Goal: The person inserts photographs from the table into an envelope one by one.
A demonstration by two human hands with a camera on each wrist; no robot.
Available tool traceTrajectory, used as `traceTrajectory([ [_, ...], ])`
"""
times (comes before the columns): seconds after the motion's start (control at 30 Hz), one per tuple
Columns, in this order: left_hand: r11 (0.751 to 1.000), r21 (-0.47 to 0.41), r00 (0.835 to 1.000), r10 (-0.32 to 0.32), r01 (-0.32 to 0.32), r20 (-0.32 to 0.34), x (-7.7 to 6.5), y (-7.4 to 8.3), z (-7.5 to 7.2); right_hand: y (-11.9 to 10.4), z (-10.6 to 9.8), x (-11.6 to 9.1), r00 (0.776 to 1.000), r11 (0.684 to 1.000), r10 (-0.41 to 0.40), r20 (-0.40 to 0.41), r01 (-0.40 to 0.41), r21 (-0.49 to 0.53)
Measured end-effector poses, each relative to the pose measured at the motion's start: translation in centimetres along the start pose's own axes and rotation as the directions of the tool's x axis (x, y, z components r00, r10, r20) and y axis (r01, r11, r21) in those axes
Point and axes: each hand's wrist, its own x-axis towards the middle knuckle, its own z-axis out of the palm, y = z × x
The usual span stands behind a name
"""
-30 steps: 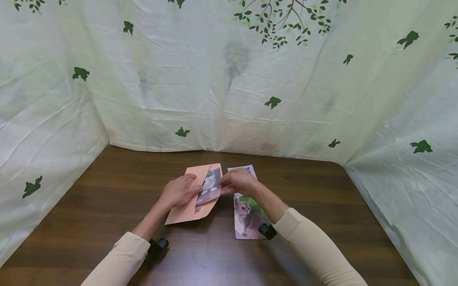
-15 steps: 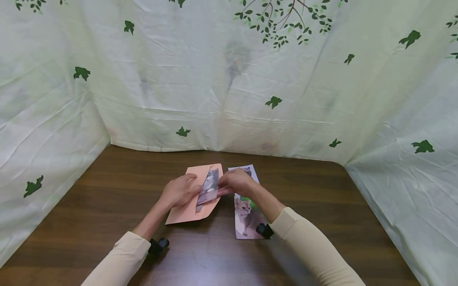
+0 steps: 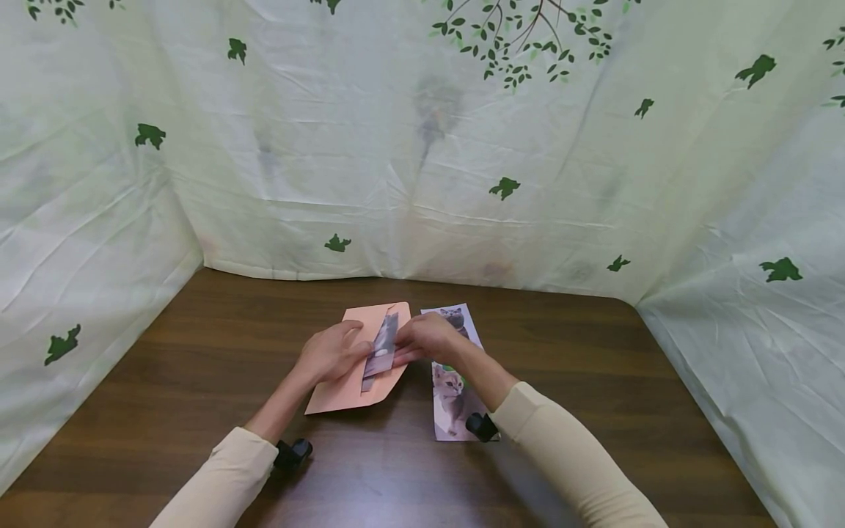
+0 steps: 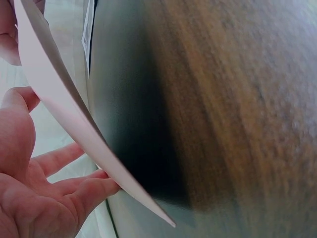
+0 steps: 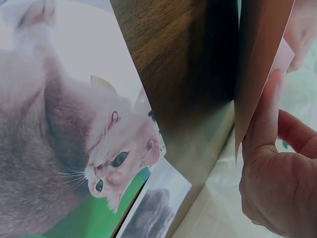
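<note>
A peach envelope (image 3: 333, 400) is held tilted over the table, with my left hand (image 3: 333, 352) gripping it from the left side, thumb on the near face. In the left wrist view, the fingers (image 4: 91, 193) support the back of the envelope. A grey cat photo card (image 3: 383, 345) lies partly inside the envelope's opening, its right part showing. My right hand (image 3: 429, 336) pinches that card's right edge, fingers right at the envelope's flap. In the right wrist view, the right hand (image 5: 282, 178) overlaps the envelope's edge (image 5: 262, 59), and only a corner of the card shows.
On the brown wooden table (image 3: 198, 367), a kitten photo card (image 3: 449, 403) lies under the right forearm. Another cat photo card (image 3: 455, 317) lies just beyond it, partly covered by the right hand. A white leaf-patterned cloth (image 3: 396, 183) hangs behind and at both sides.
My right hand has moved left, and the grey cat photo card has slid deeper into the envelope. More of the farther card on the table shows. The left hand stays in place.
</note>
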Motion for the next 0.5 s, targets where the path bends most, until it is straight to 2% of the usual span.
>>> traceTrajectory([
  [0.5,1.000,-0.008,1.000,0.002,-0.002,-0.010,0.07,-0.11,0.05,0.18,0.40,0.57,1.000,1.000,-0.004,0.000,0.004,0.011],
])
